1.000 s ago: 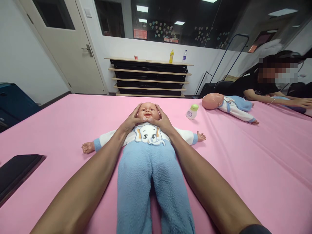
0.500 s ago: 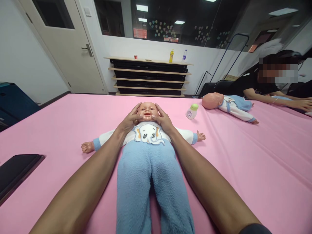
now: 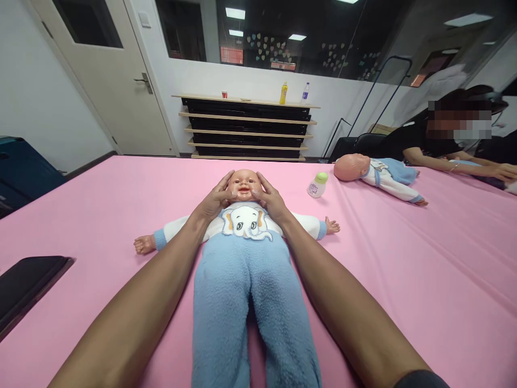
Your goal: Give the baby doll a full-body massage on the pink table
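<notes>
A baby doll [image 3: 242, 264] lies on its back, dressed in fuzzy light-blue trousers and a white top with an elephant on the chest. Its arms stretch out to both sides. Cupped around the left side of the doll's head is my left hand [image 3: 216, 202], thumb on the cheek by the mouth. My right hand [image 3: 272, 202] cups the other side the same way, its thumb on the opposite cheek. The fingers of both hands reach up along the sides of the head. To the right stands a small bottle with a green cap [image 3: 317, 186].
A pink sheet [image 3: 404, 280] covers the table. A second doll [image 3: 375, 170] lies at the right, near a person [image 3: 420, 143] whose hands rest by the table edge. A black flat object [image 3: 32, 288] lies at the left. Shelving [image 3: 246, 126] stands behind the table.
</notes>
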Demonstrator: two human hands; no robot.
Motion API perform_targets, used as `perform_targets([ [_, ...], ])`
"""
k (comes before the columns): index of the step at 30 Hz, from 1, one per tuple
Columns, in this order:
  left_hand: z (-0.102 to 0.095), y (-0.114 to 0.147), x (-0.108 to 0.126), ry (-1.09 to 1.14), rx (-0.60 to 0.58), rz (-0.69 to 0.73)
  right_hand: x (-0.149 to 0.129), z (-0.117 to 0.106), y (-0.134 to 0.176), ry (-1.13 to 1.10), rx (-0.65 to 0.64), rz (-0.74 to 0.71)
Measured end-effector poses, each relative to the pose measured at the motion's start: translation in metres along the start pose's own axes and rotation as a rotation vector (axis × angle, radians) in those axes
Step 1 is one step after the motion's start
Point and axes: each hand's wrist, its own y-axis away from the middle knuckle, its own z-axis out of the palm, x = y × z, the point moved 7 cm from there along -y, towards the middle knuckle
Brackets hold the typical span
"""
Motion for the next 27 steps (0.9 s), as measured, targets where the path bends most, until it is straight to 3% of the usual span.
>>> perform_targets([
  [7, -0.002, -0.003, 0.000, -0.117, 0.022, 0.058, -0.008, 0.002, 0.006, 0.127, 0.021, -0.071],
  [16, -0.002, -0.001, 0.000, 0.005, 0.015, 0.012, 0.006, 0.002, 0.000, -0.102, -0.042, 0.023],
  [22, -0.002, -0.003, 0.001, -0.130, 0.043, 0.060, -0.005, 0.002, 0.005, 0.081, 0.011, -0.066],
  [27, -0.002, -0.001, 0.001, -0.061, 0.014, 0.039, 0.005, 0.002, -0.001, -0.086, -0.037, 0.007],
])
